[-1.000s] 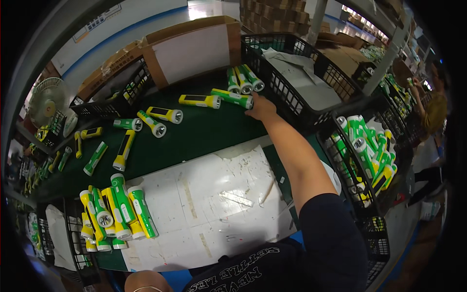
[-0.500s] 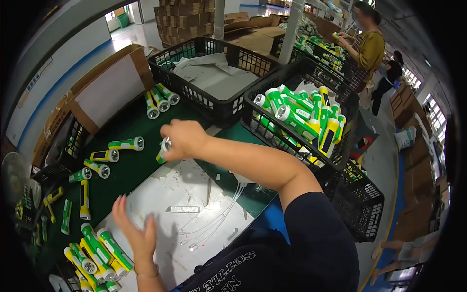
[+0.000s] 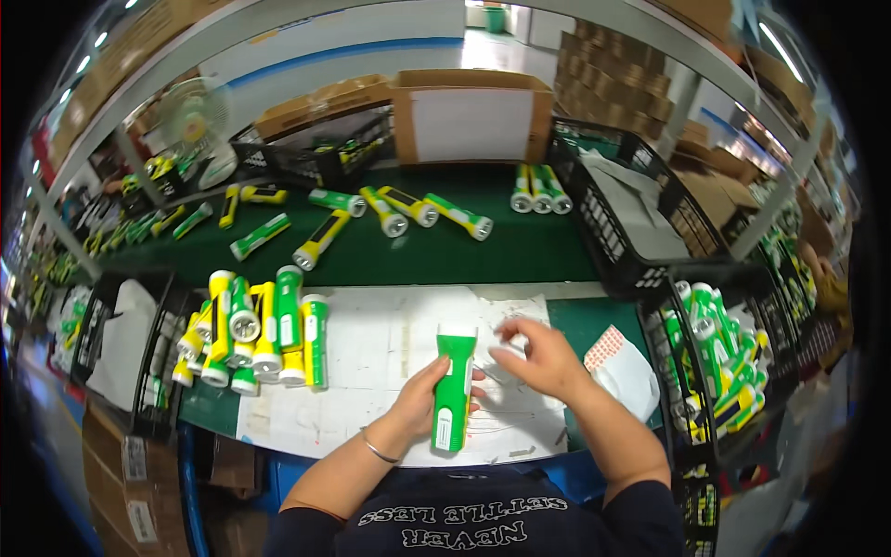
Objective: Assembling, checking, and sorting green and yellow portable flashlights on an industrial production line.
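My left hand [image 3: 416, 401] is wrapped round a green flashlight [image 3: 454, 381] with yellow along one side, its wide head pointing away from me. Just right of that head, my right hand [image 3: 546, 360] hovers with fingers bent and apart, and I see nothing in it. Both hands are above a scuffed white board [image 3: 362, 339] on the bench. To the left, a pile of green and yellow flashlights [image 3: 290, 320] lies on the board's edge. White backing paper with small red marks [image 3: 608, 347] sits right of my right hand.
Several loose flashlights [image 3: 390, 212] lie across the dark green bench top [image 3: 445, 265]. Three more stand side by side near a cardboard box [image 3: 473, 79]. Black crates flank me: a flashlight-filled crate [image 3: 682, 371] at right, a paper-lined crate [image 3: 640, 269] behind it, another crate [image 3: 162, 353] at left.
The view has swung left to face the bench. My right hand, earlier reaching out with a flashlight, is now back and free. My left hand, earlier open, now grips a flashlight.
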Available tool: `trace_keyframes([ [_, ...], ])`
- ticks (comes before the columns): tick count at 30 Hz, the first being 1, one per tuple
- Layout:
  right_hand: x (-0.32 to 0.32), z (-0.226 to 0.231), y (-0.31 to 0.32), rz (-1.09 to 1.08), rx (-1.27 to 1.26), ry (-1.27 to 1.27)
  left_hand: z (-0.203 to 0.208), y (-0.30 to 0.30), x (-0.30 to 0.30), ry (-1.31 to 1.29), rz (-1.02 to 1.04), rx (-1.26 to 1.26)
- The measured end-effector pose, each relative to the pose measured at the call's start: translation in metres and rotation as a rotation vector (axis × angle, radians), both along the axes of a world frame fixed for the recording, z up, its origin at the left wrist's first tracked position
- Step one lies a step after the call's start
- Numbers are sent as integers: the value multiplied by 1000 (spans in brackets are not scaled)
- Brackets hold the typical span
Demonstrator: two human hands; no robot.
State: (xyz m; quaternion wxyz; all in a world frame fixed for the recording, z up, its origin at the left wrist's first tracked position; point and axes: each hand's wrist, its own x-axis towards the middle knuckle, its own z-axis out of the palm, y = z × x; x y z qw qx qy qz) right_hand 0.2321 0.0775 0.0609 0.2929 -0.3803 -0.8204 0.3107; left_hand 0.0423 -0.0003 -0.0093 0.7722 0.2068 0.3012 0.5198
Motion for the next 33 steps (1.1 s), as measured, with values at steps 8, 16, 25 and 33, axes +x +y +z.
trace_keyframes([
  [8,1,-64,-48,113,-822,236,-26,-10,-6,107,24,-175],
  [16,0,-58,-66,154,-325,67,-23,-11,3,32,76,-185],
  [25,-18,-35,-72,133,504,-294,-1,-15,6,394,200,79],
  [33,-24,-41,-83,157,633,-274,-5,-23,10,521,173,257],
])
